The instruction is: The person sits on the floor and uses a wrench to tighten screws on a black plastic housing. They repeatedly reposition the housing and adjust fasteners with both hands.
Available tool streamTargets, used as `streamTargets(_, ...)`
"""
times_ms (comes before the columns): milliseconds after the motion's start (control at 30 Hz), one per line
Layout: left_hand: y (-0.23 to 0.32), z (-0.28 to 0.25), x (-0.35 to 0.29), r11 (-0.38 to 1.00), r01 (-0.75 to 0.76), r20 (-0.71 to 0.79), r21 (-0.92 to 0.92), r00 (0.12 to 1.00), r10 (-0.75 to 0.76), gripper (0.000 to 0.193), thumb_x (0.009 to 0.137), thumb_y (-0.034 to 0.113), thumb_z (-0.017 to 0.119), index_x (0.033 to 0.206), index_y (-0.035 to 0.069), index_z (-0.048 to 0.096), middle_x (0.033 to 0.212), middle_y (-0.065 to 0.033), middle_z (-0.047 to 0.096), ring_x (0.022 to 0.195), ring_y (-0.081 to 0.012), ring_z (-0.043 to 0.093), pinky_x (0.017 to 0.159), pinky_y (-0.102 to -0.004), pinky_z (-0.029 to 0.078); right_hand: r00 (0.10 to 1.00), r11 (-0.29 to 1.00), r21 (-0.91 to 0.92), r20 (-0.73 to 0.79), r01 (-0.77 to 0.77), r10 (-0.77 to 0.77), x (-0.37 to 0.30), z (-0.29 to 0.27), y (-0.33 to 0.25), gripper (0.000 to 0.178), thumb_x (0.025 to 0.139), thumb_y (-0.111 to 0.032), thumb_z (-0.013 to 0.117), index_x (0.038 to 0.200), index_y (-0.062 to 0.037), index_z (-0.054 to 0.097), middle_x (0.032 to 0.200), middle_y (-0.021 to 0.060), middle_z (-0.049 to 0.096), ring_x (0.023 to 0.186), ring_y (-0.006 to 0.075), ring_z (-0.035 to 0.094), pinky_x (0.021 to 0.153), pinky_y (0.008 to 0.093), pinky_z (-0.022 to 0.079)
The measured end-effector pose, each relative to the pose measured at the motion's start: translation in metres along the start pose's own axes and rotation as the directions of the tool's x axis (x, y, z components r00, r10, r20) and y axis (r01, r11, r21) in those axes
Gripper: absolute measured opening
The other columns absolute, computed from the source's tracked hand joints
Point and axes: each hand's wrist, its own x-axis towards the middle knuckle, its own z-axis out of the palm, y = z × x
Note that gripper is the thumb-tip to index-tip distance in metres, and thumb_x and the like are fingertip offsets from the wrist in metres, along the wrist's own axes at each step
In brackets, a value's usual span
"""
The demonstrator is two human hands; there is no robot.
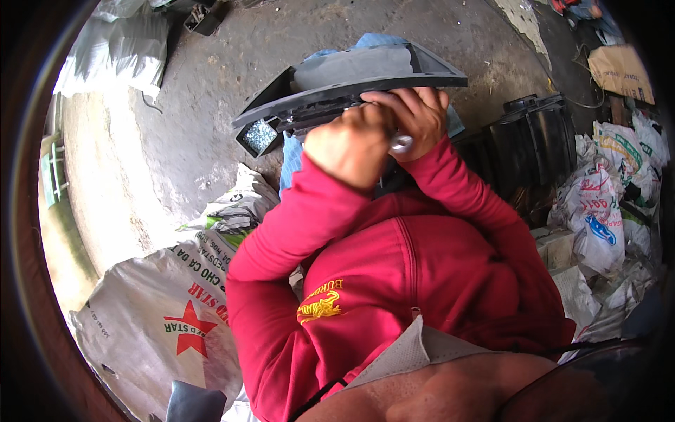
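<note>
A black plastic frame (351, 86) with sloping sides and a greyish middle stands in front of my body, and both hands are at its near edge. My left hand (351, 144) is closed in a fist, slightly blurred. Between the hands shows the shiny rounded end of a metal tool (401, 144); my left fist seems to hold it, and its other end is hidden. My right hand (416, 119) is curled against the frame's edge beside the left. Just left of the hands, a small dark box (246, 146) holds many small shiny metal pieces.
Blue cloth (290, 158) shows beneath the frame. Black plastic parts (534, 137) are stacked to the right, near white printed sacks (598, 211) and a cardboard box (620, 72). A large white sack (151, 309) lies left. Plastic-wrapped goods (116, 56) stand far left on the concrete floor (211, 84).
</note>
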Motion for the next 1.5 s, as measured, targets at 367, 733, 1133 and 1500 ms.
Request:
streamTargets(367,-0.054,0.029,-0.044,0.006,0.269,0.235,-0.963,0.852,-0.468,0.029,0.104,0.019,0.049,0.112,-0.002,0.068,0.089,-0.0136,0.074,0.076,-0.0196,0.073,0.062,-0.0277,0.056,0.999,0.999,-0.042,0.030,0.017,-0.016,-0.002,0.000,0.004,0.038,0.064,-0.036,0.085,0.098,-0.0286,0.070,0.087,-0.0104,0.061,0.091,0.0171,0.055,0.082,0.0384,0.036)
streamTargets(733,-0.011,-0.005,-0.015,0.964,0.099,-0.148,-0.245,0.979,-0.138,0.009,0.086,0.011,0.072,0.093,0.008,0.069,0.079,-0.0076,0.068,0.066,-0.0272,0.070,0.055,-0.0377,0.054,1.000,1.000,-0.017,0.017,0.023,-0.023,0.000,-0.005,0.001,0.037,0.067,-0.030,0.082,0.102,-0.0270,0.070,0.091,-0.0080,0.065,0.092,0.0186,0.057,0.083,0.0384,0.037)
streamTargets(1133,-0.026,0.023,-0.023,0.966,-0.021,-0.188,-0.258,0.982,-0.029,0.008,0.092,0.005,0.064,0.097,0.002,0.069,0.077,-0.0076,0.069,0.058,-0.0233,0.067,0.056,-0.0335,0.055,1.000,1.000,-0.019,0.007,0.008,-0.008,-0.004,-0.001,0.003,0.038,0.065,-0.033,0.084,0.100,-0.0277,0.070,0.088,-0.0097,0.065,0.085,0.0174,0.056,0.080,0.0372,0.037)
streamTargets(1500,-0.056,0.041,-0.045,0.079,0.286,0.230,-0.955,0.883,-0.409,0.036,0.105,0.029,0.052,0.113,-0.003,0.067,0.086,-0.0114,0.074,0.073,-0.0172,0.072,0.058,-0.0246,0.053,1.000,0.999,-0.033,-0.004,0.027,-0.027,-0.003,0.002,0.006,0.038,0.060,-0.036,0.088,0.093,-0.0266,0.070,0.086,-0.0105,0.065,0.085,0.0169,0.055,0.080,0.0373,0.037)
